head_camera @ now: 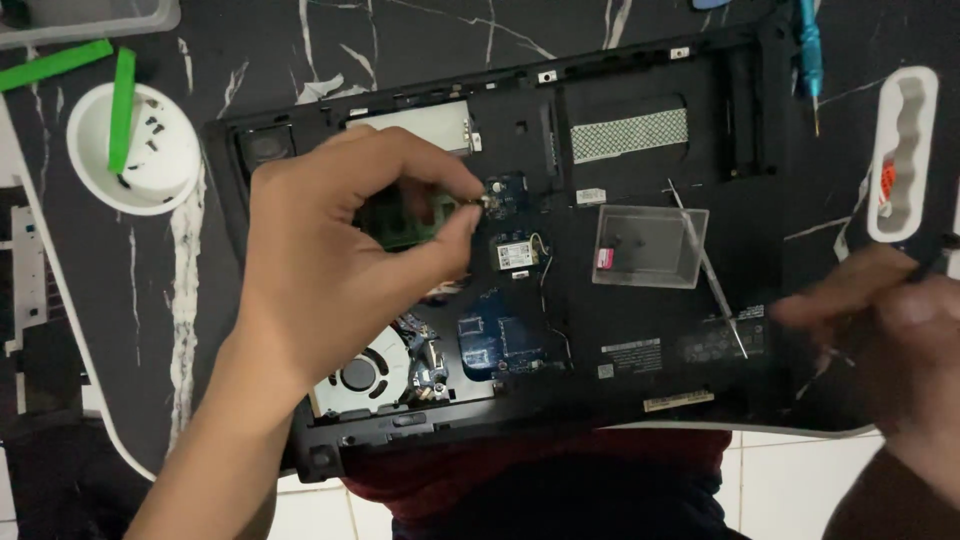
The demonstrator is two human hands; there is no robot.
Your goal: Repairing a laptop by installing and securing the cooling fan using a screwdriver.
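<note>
Left hand [330, 270] over black marbled table [420, 35]

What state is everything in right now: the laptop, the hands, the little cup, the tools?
Laptop: upside down, bottom cover off, boards exposed.
Cooling fan: uncovered, in place.
Left hand: over the laptop, fingers pinched on something tiny; what it is cannot be told.
Right hand: blurred at the laptop's right edge; grip unclear.
White cup: upright, holding small dark screws and a green strip.
Blue screwdriver: lying on the table, untouched.
</note>
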